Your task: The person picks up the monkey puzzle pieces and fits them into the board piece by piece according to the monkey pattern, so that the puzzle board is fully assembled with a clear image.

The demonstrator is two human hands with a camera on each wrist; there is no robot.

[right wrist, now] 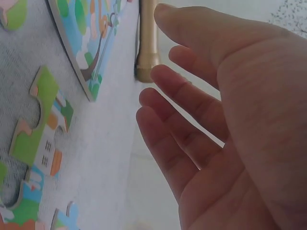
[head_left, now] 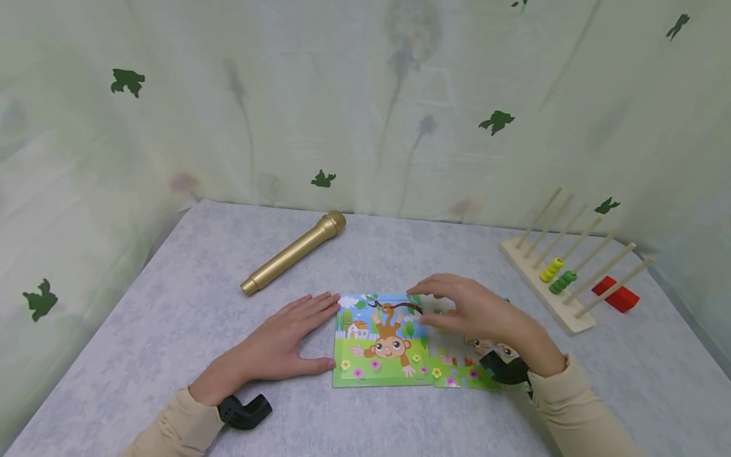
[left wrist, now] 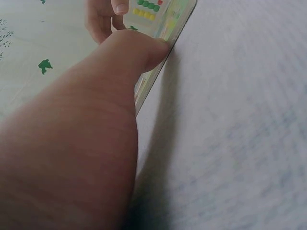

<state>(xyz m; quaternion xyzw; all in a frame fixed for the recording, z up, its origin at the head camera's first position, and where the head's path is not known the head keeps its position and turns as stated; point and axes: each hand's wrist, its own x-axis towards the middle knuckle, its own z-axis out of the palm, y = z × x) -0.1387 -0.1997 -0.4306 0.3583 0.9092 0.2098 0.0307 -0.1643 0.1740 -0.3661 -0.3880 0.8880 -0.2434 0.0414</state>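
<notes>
A flat board printed with an upside-down monkey [head_left: 388, 346] lies on the table in the head view. At its left side rests my left hand [head_left: 291, 336], with fingertips and thumb tip right at the edge and nothing gripped. My right hand [head_left: 471, 308] hovers over the board's right side, its fingers loosely bent and apart, holding nothing. Beneath that hand, jigsaw pieces [head_left: 451, 379] with a matching meadow and monkey print lie partly hidden. The right wrist view shows a loose puzzle piece with a house [right wrist: 43, 139] on the table, separate from the picture board [right wrist: 81, 43].
Behind the left hand lies a gold microphone [head_left: 294, 254], slanted. At the right stands a wooden peg rack [head_left: 537, 285] with yellow beads [head_left: 551, 270] and green beads [head_left: 563, 282]. Red blocks [head_left: 615, 294] sit beside it. A patterned curtain [head_left: 365, 108] hangs along the back edge.
</notes>
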